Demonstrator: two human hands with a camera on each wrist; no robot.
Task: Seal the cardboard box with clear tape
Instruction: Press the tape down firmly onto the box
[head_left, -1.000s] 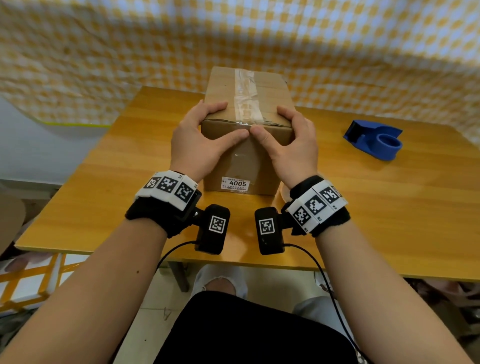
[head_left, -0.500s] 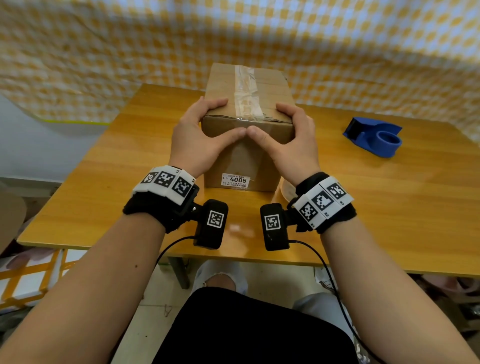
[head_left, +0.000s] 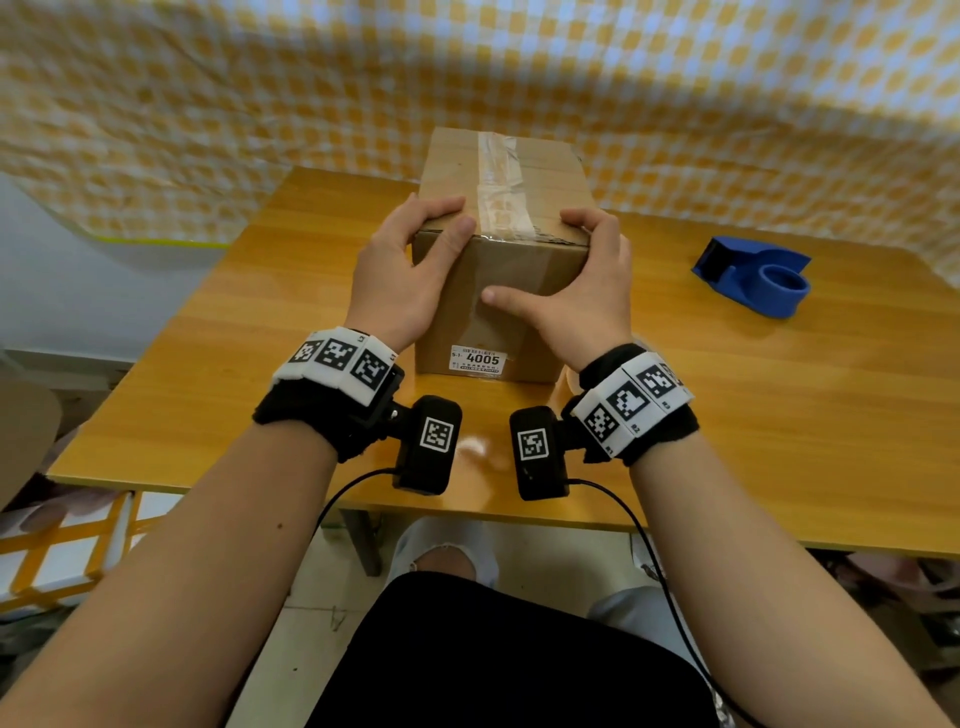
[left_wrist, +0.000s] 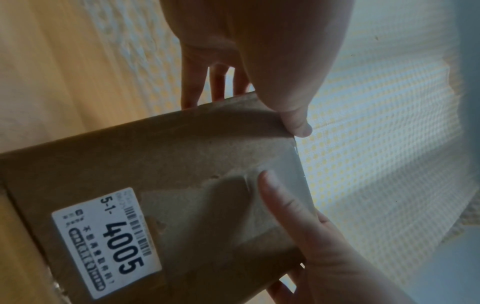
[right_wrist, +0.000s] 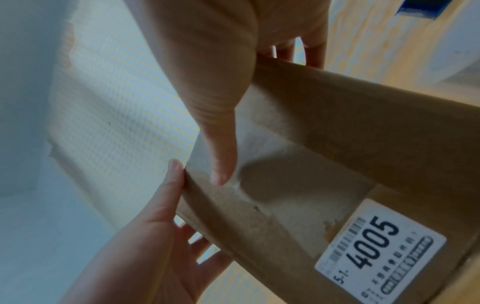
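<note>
The brown cardboard box (head_left: 540, 171) stands on the wooden table (head_left: 779, 405), with a strip of clear tape (head_left: 496, 176) running along its top and down the near face. My left hand (head_left: 410, 270) grips the near left top corner, its thumb on the top edge beside the tape. My right hand (head_left: 587, 291) holds the near right corner with its fingers curled over the top. The right thumb (right_wrist: 221, 160) presses flat on the taped near face (left_wrist: 182, 164), above a white label (head_left: 480, 359) reading 4005.
A blue tape dispenser (head_left: 753, 280) lies on the table to the right of the box. A yellow checked cloth (head_left: 208, 104) hangs close behind the table. A pale round object (head_left: 570, 385) is partly hidden behind my right wrist.
The two thumbs, which met just under the top edge, have parted. The left thumb rose to the top edge, and the right thumb slid down the near face.
</note>
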